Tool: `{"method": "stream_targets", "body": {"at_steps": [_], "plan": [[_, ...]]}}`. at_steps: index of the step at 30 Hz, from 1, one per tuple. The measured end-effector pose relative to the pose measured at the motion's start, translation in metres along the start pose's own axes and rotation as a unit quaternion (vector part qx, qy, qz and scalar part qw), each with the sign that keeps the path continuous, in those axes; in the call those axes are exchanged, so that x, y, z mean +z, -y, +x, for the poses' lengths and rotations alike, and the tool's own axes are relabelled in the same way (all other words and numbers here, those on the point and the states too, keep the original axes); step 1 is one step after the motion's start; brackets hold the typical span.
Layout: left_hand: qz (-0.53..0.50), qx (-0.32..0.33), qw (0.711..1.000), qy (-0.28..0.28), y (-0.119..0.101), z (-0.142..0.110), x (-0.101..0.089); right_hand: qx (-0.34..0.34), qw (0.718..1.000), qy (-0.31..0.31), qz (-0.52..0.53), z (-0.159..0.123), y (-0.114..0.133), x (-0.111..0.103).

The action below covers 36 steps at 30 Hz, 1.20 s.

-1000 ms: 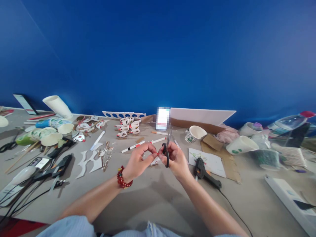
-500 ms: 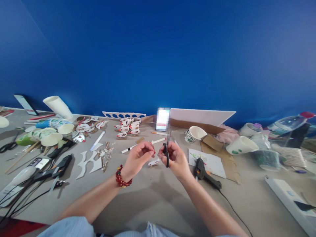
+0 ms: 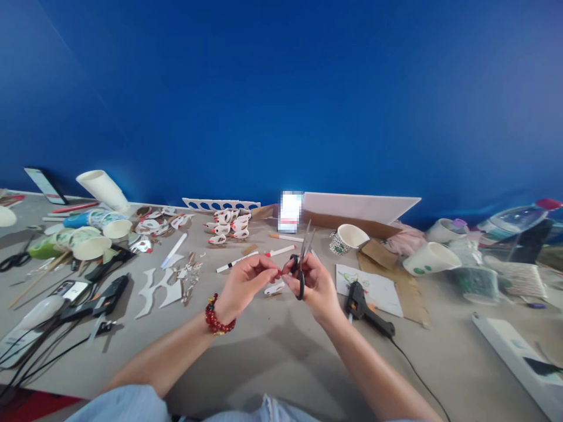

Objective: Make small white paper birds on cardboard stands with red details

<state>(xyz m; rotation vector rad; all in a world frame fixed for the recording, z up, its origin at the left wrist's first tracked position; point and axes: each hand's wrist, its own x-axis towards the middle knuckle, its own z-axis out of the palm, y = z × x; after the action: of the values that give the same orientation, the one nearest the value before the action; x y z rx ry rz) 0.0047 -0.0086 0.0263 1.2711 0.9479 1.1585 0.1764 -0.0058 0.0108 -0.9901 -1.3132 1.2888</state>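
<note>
Your left hand [image 3: 244, 282] pinched a tiny red piece [image 3: 278, 272] between thumb and fingertips, above the table [image 3: 246, 366] in front of you. Your right hand [image 3: 317, 286] gripped the scissors [image 3: 301, 287] by the handles, blades parted and pointing away from you; whether its fingertips touched the red piece, I could not tell. The step looked like fine fingertip handling of that piece, and the next move seemed to call for a steady pinch, clear of the blades. A white piece [image 3: 273, 289] lay just beyond your fingertips. White figures [image 3: 240, 224] clustered farther back, cutouts [image 3: 173, 291] lay to the left, and a glue gun [image 3: 364, 310] overlapped the paper [image 3: 387, 293] at right. A blue wall [image 3: 281, 88] rose behind.
</note>
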Motion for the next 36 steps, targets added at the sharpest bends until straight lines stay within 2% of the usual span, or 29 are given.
{"method": "stream_targets", "body": {"at_steps": [11, 23, 31, 36], "plan": [[0.009, -0.007, 1.000, 0.006, 0.002, 0.000, 0.002, 0.014, 0.999, -0.023, -0.017, 0.001, 0.003, 0.003], [0.099, 0.052, 0.993, 0.028, -0.005, -0.001, 0.002, 0.017, 0.999, -0.014, -0.027, 0.001, 0.003, 0.002], [0.052, 0.069, 0.996, 0.024, 0.003, -0.002, 0.003, 0.022, 0.999, 0.009, -0.030, 0.001, -0.001, 0.005], [0.033, 0.068, 0.997, -0.010, -0.003, 0.001, -0.006, 0.041, 0.996, 0.062, -0.045, 0.003, 0.005, 0.000]]}}
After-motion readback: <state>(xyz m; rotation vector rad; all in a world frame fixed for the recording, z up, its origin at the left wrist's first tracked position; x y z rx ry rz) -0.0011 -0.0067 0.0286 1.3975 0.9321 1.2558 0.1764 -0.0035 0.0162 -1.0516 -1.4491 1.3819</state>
